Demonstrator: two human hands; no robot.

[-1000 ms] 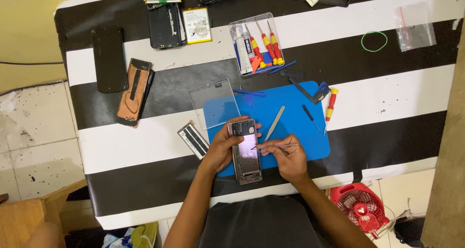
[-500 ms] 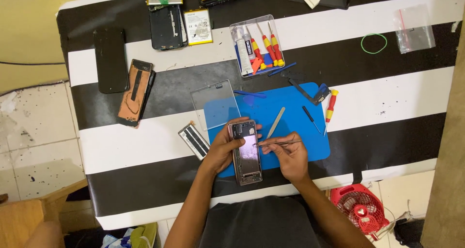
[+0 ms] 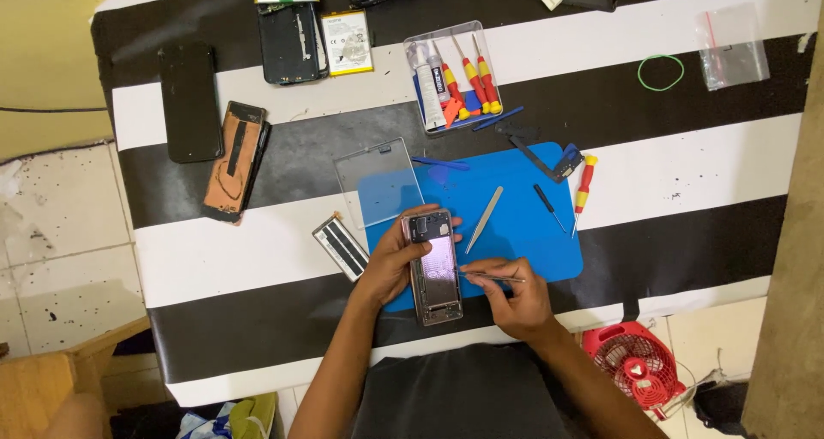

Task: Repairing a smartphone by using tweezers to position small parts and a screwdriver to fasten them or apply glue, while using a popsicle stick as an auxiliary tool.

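Tweezers (image 3: pixel 491 276) have slid toward the opened phone (image 3: pixel 434 267); right hand (image 3: pixel 513 295) fingers pinch them, probably touching inside, left hand (image 3: pixel 396 257) fingers wrapped around its edge.

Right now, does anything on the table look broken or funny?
Yes. The phone under the left hand lies opened, its insides showing, while the right hand pokes it with tweezers. Another phone at the left has its orange back peeled open.
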